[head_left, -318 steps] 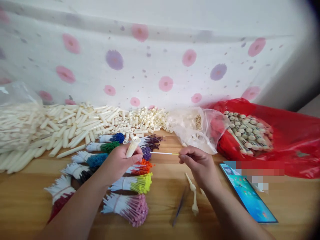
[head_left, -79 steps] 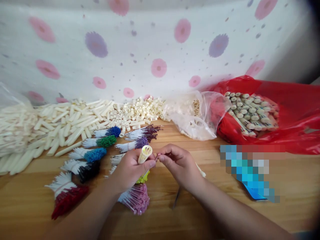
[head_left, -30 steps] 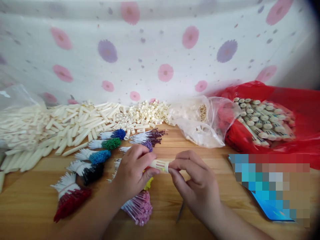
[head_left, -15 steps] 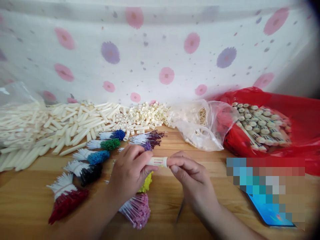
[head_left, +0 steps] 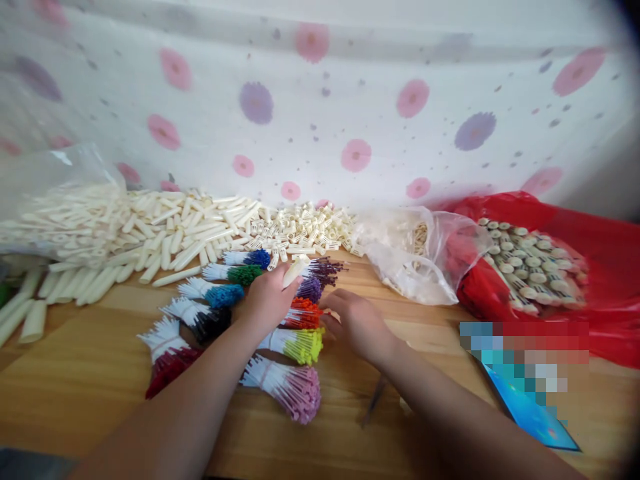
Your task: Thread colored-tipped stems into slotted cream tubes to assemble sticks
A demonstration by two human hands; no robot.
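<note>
Hovering by the orange bundle [head_left: 303, 315], the right hand [head_left: 357, 327] has bent fingers; whether they pinch anything, I cannot tell. The bundle lies on the worktop [head_left: 75, 373], tips rightward, probably light and bendy. Beyond, the left hand [head_left: 269, 295] grips the cream tube [head_left: 297, 271], slanting up and rightward; likely light, stiff, smooth, best held mid-length.

I count ten bundles of white-stemmed, colour-tipped sticks [head_left: 289, 387] on my feed, one left hand [head_left: 265, 300], one right hand [head_left: 357, 325] and one held cream plastic tube [head_left: 296, 271]. I also get two clear plastic bags [head_left: 397, 250], one red plastic bag [head_left: 615, 273] and one blue-screened phone [head_left: 530, 413]; the heaped cream tubes [head_left: 193, 233] defy my count.
</note>
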